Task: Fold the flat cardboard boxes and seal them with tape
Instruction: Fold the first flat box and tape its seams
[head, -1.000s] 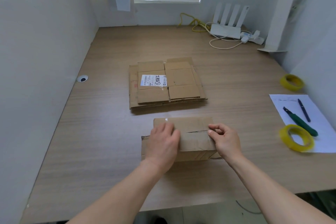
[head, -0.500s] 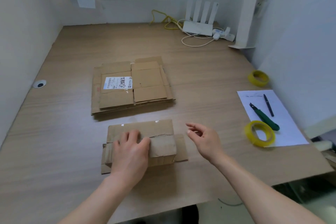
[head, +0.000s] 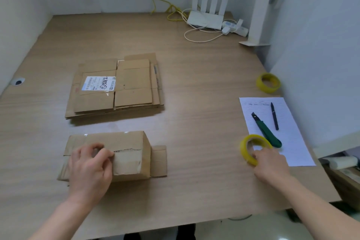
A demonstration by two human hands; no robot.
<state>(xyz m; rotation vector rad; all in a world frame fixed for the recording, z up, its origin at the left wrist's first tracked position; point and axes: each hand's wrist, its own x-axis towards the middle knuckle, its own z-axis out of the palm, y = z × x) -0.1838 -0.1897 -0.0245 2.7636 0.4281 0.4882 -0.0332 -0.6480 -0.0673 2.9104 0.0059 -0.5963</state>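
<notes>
The folded brown cardboard box [head: 124, 154] lies near the front edge of the wooden bench [head: 194, 84]. The left hand [head: 90, 167] presses on its top flaps, grip curled. The right hand [head: 270, 163] pinches the near yellow tape roll [head: 251, 148] beside the white lined paper sheet [head: 288, 138]. Flat brown cardboard boxes [head: 115, 87] lie stacked behind.

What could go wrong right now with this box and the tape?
1. Only the left hand presses the box flaps shut; easing off may let them spring open along the seam.
2. The right hand takes the tape roll beside the green knife; a careless grip could knock the knife or drag the paper.
</notes>
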